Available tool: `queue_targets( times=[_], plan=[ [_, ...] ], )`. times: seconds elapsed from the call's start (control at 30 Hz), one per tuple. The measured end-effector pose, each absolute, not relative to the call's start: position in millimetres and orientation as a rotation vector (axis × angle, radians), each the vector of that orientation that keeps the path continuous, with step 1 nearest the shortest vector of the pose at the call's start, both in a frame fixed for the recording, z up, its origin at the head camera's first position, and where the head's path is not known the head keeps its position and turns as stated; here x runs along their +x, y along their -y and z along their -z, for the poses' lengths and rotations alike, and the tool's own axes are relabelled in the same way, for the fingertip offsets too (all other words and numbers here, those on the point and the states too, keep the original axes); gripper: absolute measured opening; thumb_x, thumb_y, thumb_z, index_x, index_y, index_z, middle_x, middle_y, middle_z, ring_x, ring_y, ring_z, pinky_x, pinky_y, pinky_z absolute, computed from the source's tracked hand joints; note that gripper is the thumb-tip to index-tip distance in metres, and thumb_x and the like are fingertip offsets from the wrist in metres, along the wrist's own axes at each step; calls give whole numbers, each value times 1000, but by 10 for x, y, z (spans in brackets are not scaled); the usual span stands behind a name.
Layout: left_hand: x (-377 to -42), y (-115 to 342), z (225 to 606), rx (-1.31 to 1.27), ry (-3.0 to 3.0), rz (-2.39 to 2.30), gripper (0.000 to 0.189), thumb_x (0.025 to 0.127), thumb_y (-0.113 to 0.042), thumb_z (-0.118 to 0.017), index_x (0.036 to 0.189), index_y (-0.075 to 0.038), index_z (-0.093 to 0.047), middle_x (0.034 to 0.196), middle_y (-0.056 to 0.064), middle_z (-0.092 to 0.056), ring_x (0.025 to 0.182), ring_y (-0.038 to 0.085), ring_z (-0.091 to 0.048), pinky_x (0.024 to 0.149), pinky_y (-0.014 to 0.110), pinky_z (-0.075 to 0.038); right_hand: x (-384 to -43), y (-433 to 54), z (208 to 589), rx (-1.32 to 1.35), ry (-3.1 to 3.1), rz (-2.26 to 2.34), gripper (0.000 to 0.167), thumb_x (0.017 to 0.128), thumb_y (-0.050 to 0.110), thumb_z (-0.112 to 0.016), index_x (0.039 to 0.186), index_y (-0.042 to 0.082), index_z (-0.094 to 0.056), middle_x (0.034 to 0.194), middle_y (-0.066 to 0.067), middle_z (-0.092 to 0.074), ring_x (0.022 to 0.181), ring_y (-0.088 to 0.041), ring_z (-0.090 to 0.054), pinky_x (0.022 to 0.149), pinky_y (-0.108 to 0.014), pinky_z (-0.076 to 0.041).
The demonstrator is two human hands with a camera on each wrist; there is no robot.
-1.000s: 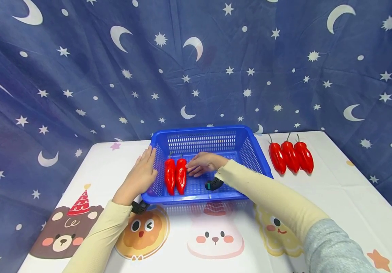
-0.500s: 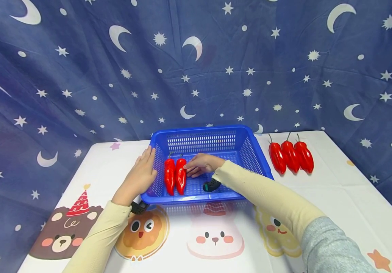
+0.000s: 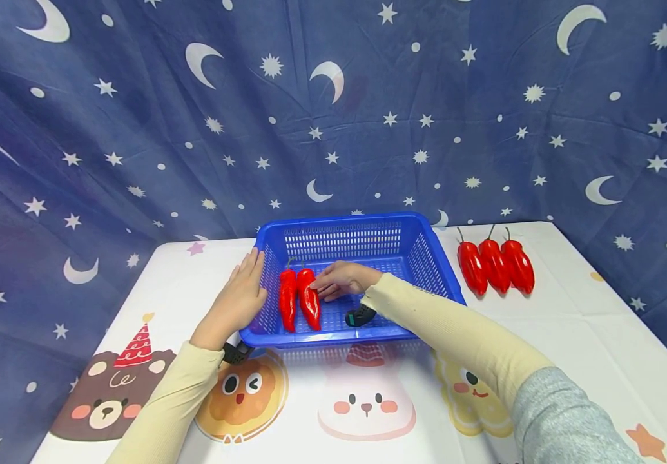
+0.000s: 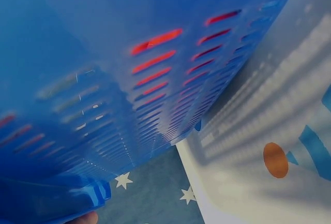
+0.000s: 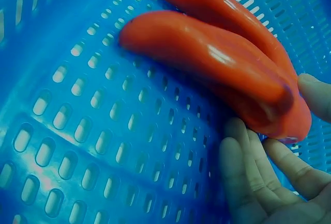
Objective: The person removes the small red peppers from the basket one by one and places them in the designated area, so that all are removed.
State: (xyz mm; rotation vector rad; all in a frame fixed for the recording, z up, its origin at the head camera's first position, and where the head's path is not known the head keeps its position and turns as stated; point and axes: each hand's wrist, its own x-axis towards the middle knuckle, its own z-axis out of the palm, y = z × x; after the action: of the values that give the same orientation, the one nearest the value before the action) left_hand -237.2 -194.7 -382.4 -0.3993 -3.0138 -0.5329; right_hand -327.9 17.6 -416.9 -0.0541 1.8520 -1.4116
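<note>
Inside a blue plastic basket (image 3: 362, 335), two red chili peppers lie side by side near the left wall. My right hand (image 3: 345, 279) reaches into the basket and holds the right-hand chili pepper (image 3: 310, 306) near its stem end. In the right wrist view, the thumb (image 5: 315, 97) is on one side of that pepper and the other fingers are on its opposite side. The left-hand chili pepper (image 3: 287, 303) lies beside it. My left hand (image 3: 239, 296) rests with straight fingers against the basket's left side, its fingertips at the rim. The left wrist view mostly shows the slotted outer wall (image 4: 129, 94).
Three more red chili peppers (image 3: 495, 265) lie in a row on the table, right of the basket. A white tablecloth (image 3: 577, 361) with cartoon prints covers the table. Behind it hangs a dark blue curtain (image 3: 368, 148) with moons and stars.
The right-hand chili pepper has turned: its lower tip swung right and its stem end shifted slightly left. My right hand moved slightly left against it. The left hand stays in place.
</note>
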Motion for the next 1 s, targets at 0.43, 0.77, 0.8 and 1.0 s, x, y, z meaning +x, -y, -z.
queue_targets(
  times=[0.43,0.77,0.8,1.0],
  plan=[
    [-2379,1933,3827,-395,3020,528,66,89,-11,-42,146,9,-16,155,26,-11,144,41,-11,117,54,-11,-3268,-148,4170,-19,-1883,1404,27,87,5,-63,110,-5,-55,78,0,-63,70,-11,-62,92,-36,-53],
    [-2375,1935,3821,-400,3020,535,66,90,-11,-43,147,9,-15,155,26,-10,144,41,-10,117,54,-10,-3285,-169,4187,-44,-1815,1438,7,88,1,-58,92,4,-53,73,2,-62,68,-11,-61,94,-37,-52],
    [-2375,1935,3821,-400,3021,534,66,90,-11,-43,146,9,-15,155,26,-9,144,41,-10,117,54,-10,-3285,-172,4186,-52,-1801,1442,7,89,0,-57,91,4,-52,73,2,-62,69,-11,-61,95,-38,-51],
    [-2380,1941,3817,-393,3026,536,66,90,-12,-42,147,9,-15,156,26,-9,144,41,-10,118,54,-10,-3287,-173,4175,-86,-1761,1447,7,90,0,-54,89,6,-52,72,3,-62,69,-10,-61,102,-42,-46]
  ],
)
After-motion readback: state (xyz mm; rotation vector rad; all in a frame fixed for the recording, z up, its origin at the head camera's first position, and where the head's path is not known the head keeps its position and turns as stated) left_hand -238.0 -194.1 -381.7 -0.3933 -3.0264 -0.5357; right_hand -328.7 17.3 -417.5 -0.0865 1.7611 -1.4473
